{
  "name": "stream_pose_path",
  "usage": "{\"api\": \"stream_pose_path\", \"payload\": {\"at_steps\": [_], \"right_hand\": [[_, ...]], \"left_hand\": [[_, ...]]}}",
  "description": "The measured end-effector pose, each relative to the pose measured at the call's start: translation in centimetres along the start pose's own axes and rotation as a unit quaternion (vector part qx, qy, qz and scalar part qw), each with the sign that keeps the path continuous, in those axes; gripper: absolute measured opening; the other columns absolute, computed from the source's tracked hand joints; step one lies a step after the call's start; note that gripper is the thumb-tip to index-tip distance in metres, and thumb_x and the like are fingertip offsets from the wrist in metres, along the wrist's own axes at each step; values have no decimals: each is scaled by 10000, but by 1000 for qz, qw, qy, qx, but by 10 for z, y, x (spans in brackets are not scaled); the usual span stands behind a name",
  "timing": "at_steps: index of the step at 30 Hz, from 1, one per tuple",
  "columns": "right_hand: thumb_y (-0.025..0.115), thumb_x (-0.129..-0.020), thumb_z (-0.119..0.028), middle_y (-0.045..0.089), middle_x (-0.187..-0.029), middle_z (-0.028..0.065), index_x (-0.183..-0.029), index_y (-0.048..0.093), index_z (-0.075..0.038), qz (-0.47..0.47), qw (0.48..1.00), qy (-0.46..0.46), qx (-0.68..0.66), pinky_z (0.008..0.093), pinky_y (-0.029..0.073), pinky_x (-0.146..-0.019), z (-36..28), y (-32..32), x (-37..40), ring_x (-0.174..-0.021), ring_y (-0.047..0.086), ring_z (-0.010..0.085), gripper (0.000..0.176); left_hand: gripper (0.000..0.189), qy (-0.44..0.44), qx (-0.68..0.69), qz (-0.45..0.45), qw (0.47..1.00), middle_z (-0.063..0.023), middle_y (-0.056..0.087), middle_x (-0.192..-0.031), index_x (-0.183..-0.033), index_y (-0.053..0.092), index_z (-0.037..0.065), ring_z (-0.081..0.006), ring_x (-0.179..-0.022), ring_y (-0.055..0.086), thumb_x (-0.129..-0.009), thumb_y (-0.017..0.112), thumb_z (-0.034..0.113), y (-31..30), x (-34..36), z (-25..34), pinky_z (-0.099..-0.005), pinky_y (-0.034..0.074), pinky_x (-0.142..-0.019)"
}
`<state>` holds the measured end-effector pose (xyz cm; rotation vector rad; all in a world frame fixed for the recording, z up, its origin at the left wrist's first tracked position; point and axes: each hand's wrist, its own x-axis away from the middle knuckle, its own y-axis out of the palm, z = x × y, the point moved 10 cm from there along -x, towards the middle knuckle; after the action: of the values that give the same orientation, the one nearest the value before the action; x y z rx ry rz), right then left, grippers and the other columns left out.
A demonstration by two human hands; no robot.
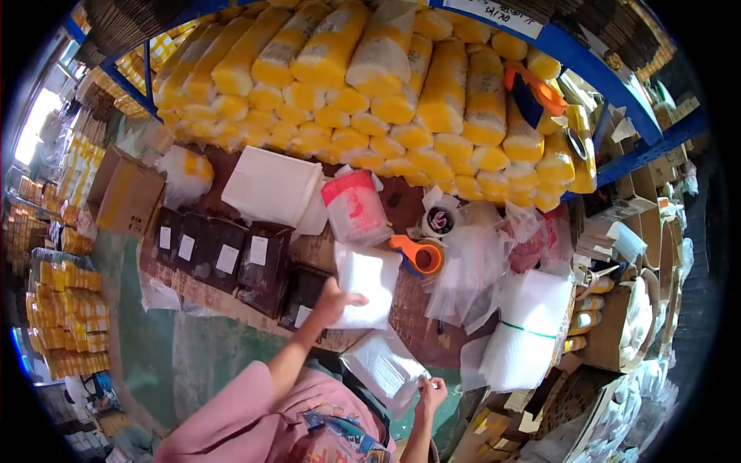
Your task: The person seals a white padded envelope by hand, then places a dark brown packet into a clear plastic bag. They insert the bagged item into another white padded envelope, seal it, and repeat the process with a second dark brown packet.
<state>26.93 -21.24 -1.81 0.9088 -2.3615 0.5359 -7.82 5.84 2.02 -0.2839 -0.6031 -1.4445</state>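
My left hand (333,303) grips the edge of a white square padded sheet (367,285), thumb on top. My right hand (434,393) pinches the corner of a translucent bubble-wrap bag (384,363) below it, over the table's front edge. Left of my left hand lie several dark packages (265,266) with white labels; one dark labelled package (297,297) is partly behind that hand. Just beyond the padded sheet stand a red and white plastic-wrapped pack (353,207) and an orange tape dispenser (419,256).
Yellow and white wrapped rolls (332,116) are piled along the back under a blue rack (641,108). A strapped stack of bubble-wrap bags (522,332) and clear plastic bags (463,270) lie on the right. A white box (270,184) and a cardboard box (126,189) are at left.
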Motion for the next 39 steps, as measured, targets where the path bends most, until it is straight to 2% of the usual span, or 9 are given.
{"api": "stream_pose_path", "payload": {"at_steps": [3,10,21,22,28,31,35,37,39], "right_hand": [[691,-754,60,565,-662,0,-717,479,-113,17,1000,19,-7,213,368,-476,10,-1,-3,-547,523,85,276],[707,-731,35,562,-629,13,-724,495,-90,54,998,-16,41,228,382,-475,0,-1,6,-530,528,95,247],[721,-680,4,559,-606,-15,-696,537,-69,98,988,-29,116,222,376,-477,-12,11,-4,-529,509,64,198],[723,-677,-2,560,-604,-17,-684,536,-65,102,984,-55,133,224,371,-475,-7,10,-10,-524,501,61,199],[741,-688,-53,593,-675,12,-748,570,-50,110,970,-56,211,284,451,-590,-32,14,-7,-646,560,117,181],[769,-689,-56,604,-858,59,-916,583,-44,98,979,-83,159,319,487,-741,-5,5,-21,-784,560,167,293],[762,-672,-4,580,-945,73,-1022,551,-49,80,984,-59,147,301,473,-655,35,-10,-47,-774,547,165,412],[731,-666,9,591,-883,58,-1027,561,-42,51,991,68,103,311,473,-693,26,3,-43,-768,551,164,402],[698,-708,10,595,-732,26,-1022,582,-24,38,988,-77,129,261,423,-508,57,-2,-84,-595,535,113,337]], "left_hand": [[712,48,38,-102,993,-109,645,-1125,-1265,524,8,-226,-1029,632,-591,749,-34,9,-29,75,-374,535,-872],[661,82,-16,-81,993,-106,664,-1095,-1238,543,2,-244,-988,650,-627,794,-27,21,-127,137,-383,527,-875],[441,-341,133,-209,907,-110,685,-1031,-1156,633,5,-240,-957,665,-793,715,239,70,-28,-44,-396,544,-886],[435,-223,124,-267,929,-101,690,-1015,-1143,646,12,-231,-929,669,-786,729,246,104,-13,-13,-387,548,-865],[484,-274,-14,-401,874,-61,681,-1035,-1157,647,27,-193,-969,644,-707,807,111,204,11,-46,-344,508,-881],[538,-240,-5,-370,898,-66,667,-1071,-1173,633,22,-201,-1017,623,-672,825,72,166,16,-71,-358,485,-914],[544,-278,-1,-261,924,-86,669,-1115,-1185,632,17,-201,-1040,632,-691,834,115,90,20,-79,-358,492,-908],[441,-330,5,-247,911,-104,684,-1089,-1160,647,-1,-199,-989,660,-761,790,119,61,20,-81,-333,510,-884],[374,-349,55,-205,913,-108,690,-1065,-1137,657,-9,-200,-958,672,-796,759,106,33,1,-129,-323,517,-874]]}}
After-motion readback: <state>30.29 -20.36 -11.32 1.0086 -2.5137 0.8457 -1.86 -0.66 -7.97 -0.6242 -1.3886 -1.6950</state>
